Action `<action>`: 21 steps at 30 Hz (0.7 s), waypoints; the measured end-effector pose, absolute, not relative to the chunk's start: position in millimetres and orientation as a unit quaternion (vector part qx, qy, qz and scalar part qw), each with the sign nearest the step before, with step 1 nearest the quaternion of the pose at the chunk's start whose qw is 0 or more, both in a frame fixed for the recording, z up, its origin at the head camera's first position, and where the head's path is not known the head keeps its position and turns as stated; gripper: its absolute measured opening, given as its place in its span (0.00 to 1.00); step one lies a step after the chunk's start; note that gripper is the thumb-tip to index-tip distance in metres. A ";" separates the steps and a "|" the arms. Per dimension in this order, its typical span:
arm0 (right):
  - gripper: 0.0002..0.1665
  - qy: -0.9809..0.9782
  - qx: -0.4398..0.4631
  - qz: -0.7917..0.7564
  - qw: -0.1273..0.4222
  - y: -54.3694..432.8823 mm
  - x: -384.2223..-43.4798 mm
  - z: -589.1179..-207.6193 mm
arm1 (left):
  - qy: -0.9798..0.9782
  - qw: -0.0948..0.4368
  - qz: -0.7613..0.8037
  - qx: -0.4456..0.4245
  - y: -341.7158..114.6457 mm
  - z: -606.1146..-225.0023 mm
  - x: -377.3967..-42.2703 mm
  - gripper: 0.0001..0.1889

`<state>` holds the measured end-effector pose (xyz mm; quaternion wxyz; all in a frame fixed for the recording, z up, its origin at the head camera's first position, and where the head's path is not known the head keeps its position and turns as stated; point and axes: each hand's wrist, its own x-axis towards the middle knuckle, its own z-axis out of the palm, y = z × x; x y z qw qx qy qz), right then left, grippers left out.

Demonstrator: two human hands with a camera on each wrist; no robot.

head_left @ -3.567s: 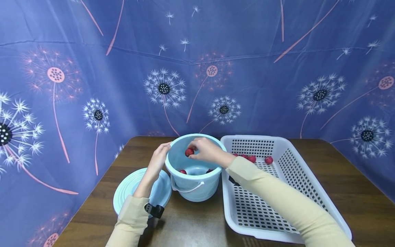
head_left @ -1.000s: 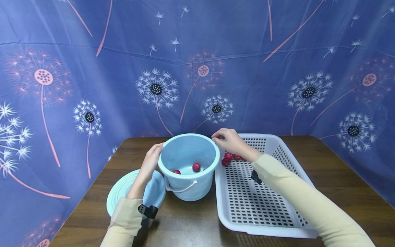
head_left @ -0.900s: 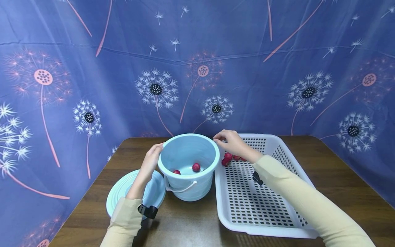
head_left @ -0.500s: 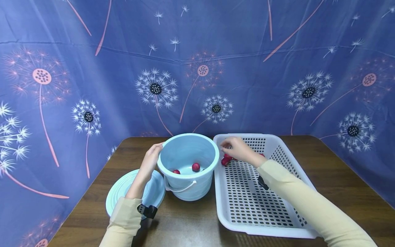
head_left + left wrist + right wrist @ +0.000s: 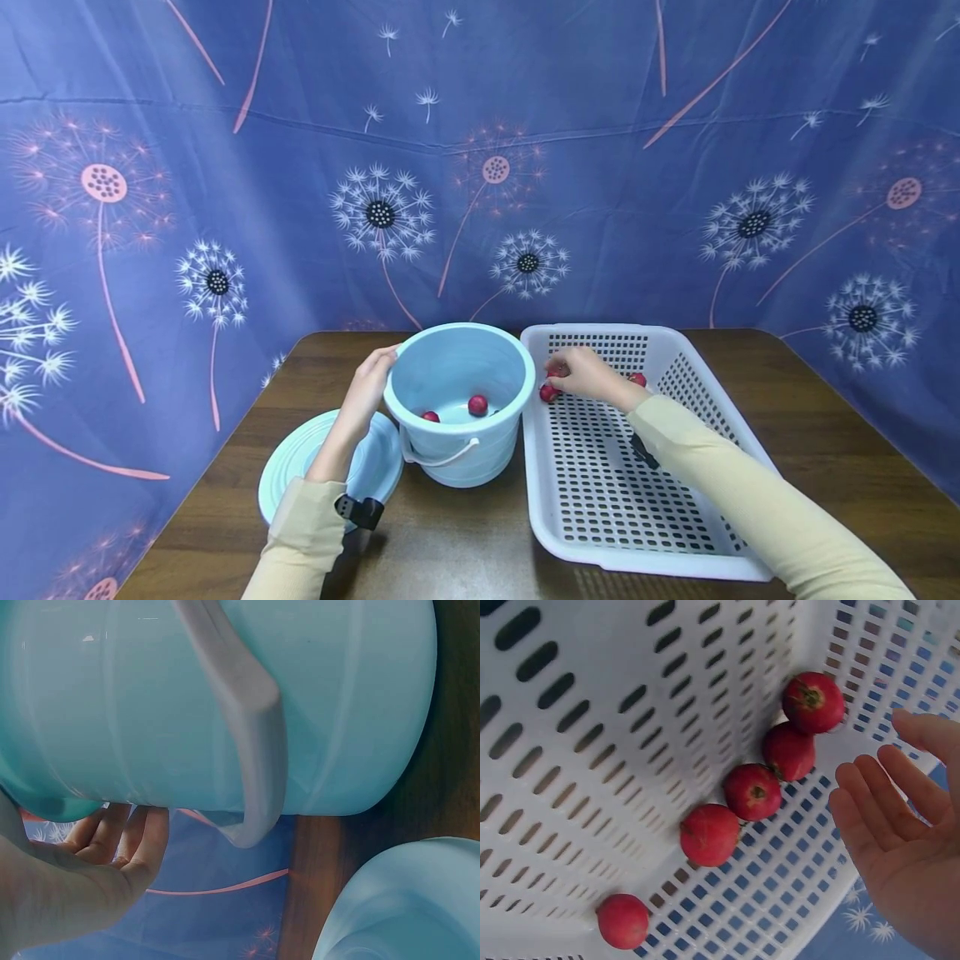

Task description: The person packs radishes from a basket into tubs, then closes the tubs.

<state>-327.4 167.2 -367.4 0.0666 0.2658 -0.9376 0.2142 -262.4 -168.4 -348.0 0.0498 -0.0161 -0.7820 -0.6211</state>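
Observation:
My left hand [image 5: 367, 387] grips the rim of the light-blue bucket [image 5: 465, 454] on its left side. In the left wrist view, its fingers [image 5: 146, 844] press the outer wall just below the rim, beside the white handle [image 5: 259, 750]; the thumb is mostly hidden. Red radishes [image 5: 477, 406] lie at the bottom of the bucket. Over the far left corner of the white basket [image 5: 540, 533] reaches my right hand [image 5: 588, 372]. The right wrist view shows this hand with fingers spread loosely, nothing in them, beside several radishes [image 5: 754, 793] lined along the basket wall.
A round light-blue lid [image 5: 281, 479] lies on the wooden table [image 5: 442, 542], left of the bucket and under my left forearm. The basket stands close against the bucket's right side. Behind the table hangs a blue dandelion-print cloth [image 5: 622, 208].
My right hand has released a radish into the bucket, then moved right and down into the basket beside the radishes there. My left hand stays on the bucket rim.

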 end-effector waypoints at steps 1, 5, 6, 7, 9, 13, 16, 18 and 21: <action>0.15 -0.939 0.266 0.209 0.062 167.2 -327.0 -368.5 | -0.783 0.050 -0.620 -0.017 -168.5 -348.1 -262.6 0.23; 0.19 -0.941 0.268 0.204 0.036 167.1 -325.3 -372.7 | -0.783 0.048 -0.620 -0.018 -168.0 -348.0 -262.3 0.23; 0.20 -0.940 0.274 0.200 0.033 167.2 -324.5 -373.3 | -0.782 0.048 -0.621 -0.017 -167.9 -347.9 -262.2 0.23; 0.20 -0.940 0.274 0.199 0.029 167.2 -324.0 -374.2 | -0.782 0.047 -0.622 -0.018 -167.9 -347.9 -262.2 0.23; 0.20 -0.940 0.279 0.196 0.024 167.7 -323.5 -376.5 | -0.780 0.048 -0.624 -0.018 -167.5 -347.5 -261.9 0.22; 0.20 -0.942 0.274 0.194 0.018 169.0 -323.1 -379.6 | -0.777 0.048 -0.628 -0.020 -166.8 -346.9 -261.3 0.22; 0.21 -0.945 0.265 0.190 0.016 169.8 -323.6 -380.1 | -0.775 0.050 -0.630 -0.020 -166.4 -346.5 -261.2 0.22; 0.20 -0.948 0.259 0.183 0.011 169.8 -324.3 -380.4 | -0.775 0.051 -0.629 -0.019 -166.0 -346.6 -261.3 0.22; 0.17 -0.952 0.250 0.176 -0.003 169.1 -325.5 -382.4 | -0.775 0.053 -0.630 -0.017 -166.4 -347.4 -261.6 0.22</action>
